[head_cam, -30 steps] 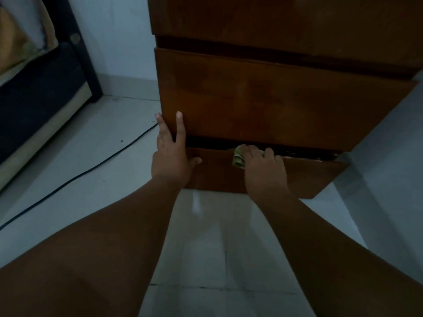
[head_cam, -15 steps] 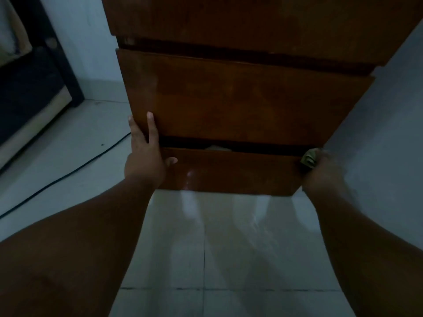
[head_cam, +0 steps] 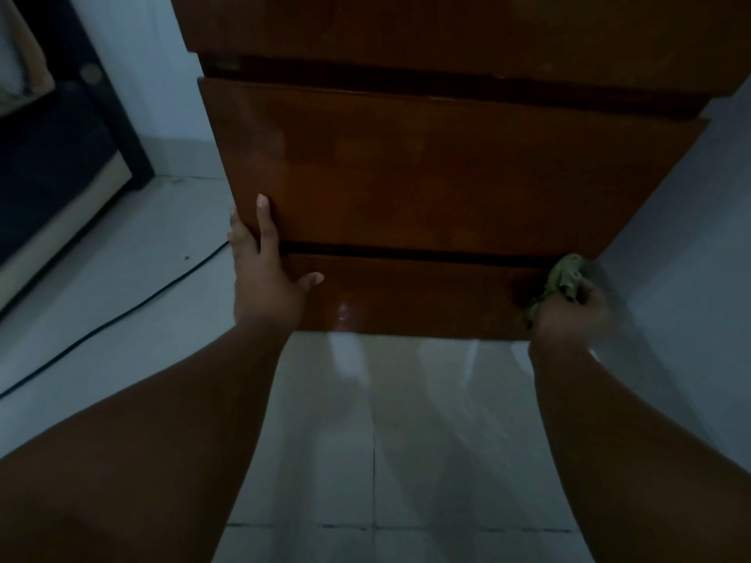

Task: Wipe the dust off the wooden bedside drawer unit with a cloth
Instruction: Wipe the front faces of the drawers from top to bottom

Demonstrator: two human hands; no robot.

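A wooden drawer unit [head_cam: 439, 172] fills the upper frame, twelve o'clock from the person, standing on pale floor tiles [head_cam: 365, 440]. The right hand [head_cam: 569, 314] — fingers curled tight around a bunched greenish cloth [head_cam: 563, 278] — presses it to the bottom drawer's [head_cam: 406, 294] right end. The left hand [head_cam: 268, 282], fingers spread, braces the unit's left edge. A black cable [head_cam: 122, 314] trails off at nine o'clock.

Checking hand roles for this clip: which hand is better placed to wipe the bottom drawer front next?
Right. The right hand already grips the cloth at the bottom drawer front's right end, while the left hand lies flat, bracing the unit's left edge.
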